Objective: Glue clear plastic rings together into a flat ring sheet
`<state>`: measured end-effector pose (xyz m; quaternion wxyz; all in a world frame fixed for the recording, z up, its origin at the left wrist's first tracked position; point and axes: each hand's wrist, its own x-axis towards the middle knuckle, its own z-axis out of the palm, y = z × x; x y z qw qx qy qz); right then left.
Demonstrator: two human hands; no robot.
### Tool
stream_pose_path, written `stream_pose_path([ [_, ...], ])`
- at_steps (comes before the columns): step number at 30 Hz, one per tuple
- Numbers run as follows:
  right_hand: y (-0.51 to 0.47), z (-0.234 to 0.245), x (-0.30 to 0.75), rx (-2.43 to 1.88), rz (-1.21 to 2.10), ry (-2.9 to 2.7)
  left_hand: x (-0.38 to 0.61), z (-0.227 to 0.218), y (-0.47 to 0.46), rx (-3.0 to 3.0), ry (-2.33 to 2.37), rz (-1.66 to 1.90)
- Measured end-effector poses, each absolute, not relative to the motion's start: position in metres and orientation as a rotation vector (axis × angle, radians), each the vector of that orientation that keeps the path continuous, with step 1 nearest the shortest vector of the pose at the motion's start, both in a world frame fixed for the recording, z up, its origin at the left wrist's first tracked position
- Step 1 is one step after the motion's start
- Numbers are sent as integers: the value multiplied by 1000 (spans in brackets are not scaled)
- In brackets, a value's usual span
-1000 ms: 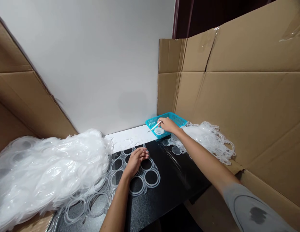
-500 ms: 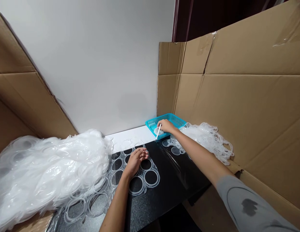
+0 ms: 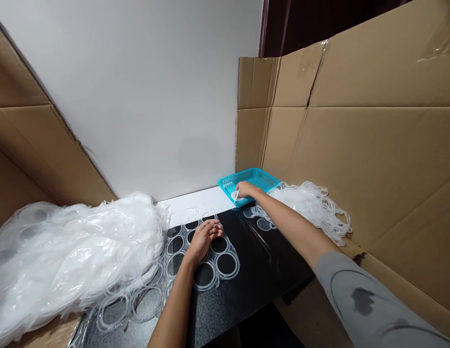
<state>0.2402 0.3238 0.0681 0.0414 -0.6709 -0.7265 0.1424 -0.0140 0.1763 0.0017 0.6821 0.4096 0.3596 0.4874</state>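
My left hand (image 3: pixel 202 239) lies flat, fingers together, on a clear plastic sheet of punched rings (image 3: pixel 217 263) spread over the black table (image 3: pixel 247 295). My right hand (image 3: pixel 246 189) reaches far forward to the front rim of a small turquoise basket (image 3: pixel 261 178). Its fingers are closed on a thin white stick-like tool (image 3: pixel 235 195), whose tip points down at the basket's near edge. Whether a small clear disc sits under the hand I cannot make out.
A big heap of clear plastic ring sheets (image 3: pixel 65 256) fills the left side. A smaller tangle of ring scraps (image 3: pixel 312 205) lies right of the basket. Cardboard panels (image 3: pixel 355 145) wall in both sides, with a white wall (image 3: pixel 156 96) behind.
My right hand has dipped lower at the basket's edge, and the white tool swung from pointing left to pointing down. The left hand has stayed on the ring sheet.
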Motion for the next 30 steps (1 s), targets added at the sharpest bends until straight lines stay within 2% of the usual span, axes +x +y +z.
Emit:
stream_pose_path([
  [6,331,67,238,-2069,426,-2228,-14,3,176,917,812,1086],
  [18,345,64,255,-1965,654,-2253,-15,5,174,914,812,1085],
  [30,342,72,266,-1822,527,-2273,-16,4,176,934,820,1078],
])
